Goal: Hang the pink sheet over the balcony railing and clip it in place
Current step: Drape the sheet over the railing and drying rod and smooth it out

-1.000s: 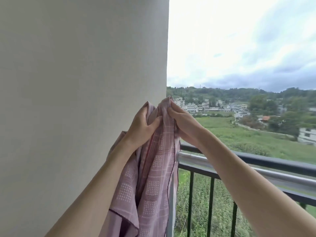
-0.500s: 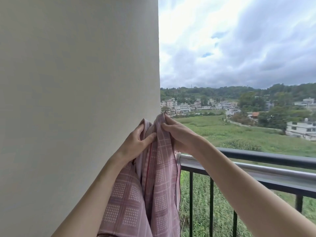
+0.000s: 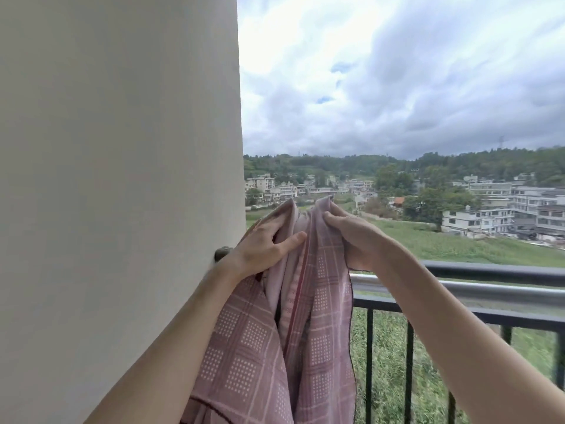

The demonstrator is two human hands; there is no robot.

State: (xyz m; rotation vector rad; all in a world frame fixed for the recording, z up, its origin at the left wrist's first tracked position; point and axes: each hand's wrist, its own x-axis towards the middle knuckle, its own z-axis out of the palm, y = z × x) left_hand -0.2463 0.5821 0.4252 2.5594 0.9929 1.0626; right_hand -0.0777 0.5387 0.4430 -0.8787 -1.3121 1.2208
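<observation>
The pink sheet [image 3: 318, 332], checked with white dotted squares, hangs bunched in long folds in front of me, beside the wall corner. My left hand [image 3: 263, 249] grips its top edge on the left and my right hand [image 3: 357, 237] grips the top edge on the right, both held above rail height. The balcony railing [image 3: 489, 293], a silver top bar over black bars, runs to the right behind my right forearm. The sheet's lower part drops out of view at the bottom. No clip is visible.
A plain cream wall [image 3: 116, 179] fills the left half, with a small dark fitting [image 3: 222, 252] at its corner by my left wrist. Beyond the railing lie a green field, houses and wooded hills under a cloudy sky.
My view has swung right, showing more railing and houses. Both hands have spread a little apart along the sheet's top edge while keeping hold of it.
</observation>
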